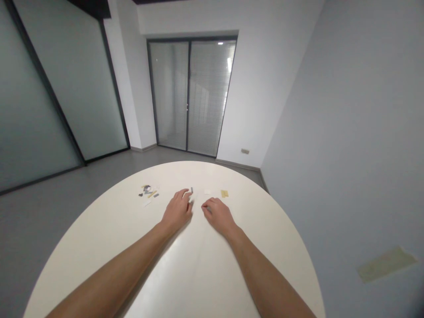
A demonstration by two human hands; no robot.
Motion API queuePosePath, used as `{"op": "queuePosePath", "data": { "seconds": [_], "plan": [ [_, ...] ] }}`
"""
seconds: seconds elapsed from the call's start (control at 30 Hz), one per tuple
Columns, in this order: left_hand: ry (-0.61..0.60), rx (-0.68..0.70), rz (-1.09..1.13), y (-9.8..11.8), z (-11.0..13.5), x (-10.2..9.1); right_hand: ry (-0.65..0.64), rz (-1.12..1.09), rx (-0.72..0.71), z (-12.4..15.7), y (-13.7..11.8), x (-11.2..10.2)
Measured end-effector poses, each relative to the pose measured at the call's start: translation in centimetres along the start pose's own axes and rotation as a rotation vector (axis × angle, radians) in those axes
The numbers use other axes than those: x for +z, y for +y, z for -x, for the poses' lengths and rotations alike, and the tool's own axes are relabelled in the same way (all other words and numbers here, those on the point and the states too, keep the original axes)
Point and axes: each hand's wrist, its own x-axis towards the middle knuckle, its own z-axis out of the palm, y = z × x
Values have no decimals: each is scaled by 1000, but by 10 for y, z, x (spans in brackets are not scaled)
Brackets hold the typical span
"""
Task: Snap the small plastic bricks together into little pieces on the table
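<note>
My left hand (179, 207) is low over the white round table, with its fingers apart and curved forward. Its fingertips are at or just beside a small grey piece (191, 190); I cannot tell whether they touch it. To its right, my right hand (218, 213) rests on the table with thumb and fingertips pinched together. Whatever the pinch may contain is too small to make out. A flat whitish piece (207, 192) lies just beyond the right hand, and a yellow group of pieces (224, 193) lies beyond it to the right.
A loose pile of small grey, yellow, dark and white pieces (148, 191) lies left of my left hand, with a thin white strip (147, 203) in front. The round table (185, 274) has a curved far edge. A wall (347, 154) rises on the right.
</note>
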Motion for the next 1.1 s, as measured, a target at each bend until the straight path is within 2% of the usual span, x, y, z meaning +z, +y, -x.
{"op": "queuePosePath", "data": {
  "seconds": [0.17,0.3,0.67,1.1],
  "plan": [
    [-23,-165,-152,-4,0,-7,-5,-3,2,1,0,0],
    [-72,-212,-169,-4,0,-10,-12,0,10,0,-1,-2],
    [-119,-165,7,-1,-1,-13,-24,7,22,2,-3,-4],
    [-205,-39,21,8,-2,-14,-19,-4,5,2,-1,-4]
  ]
}}
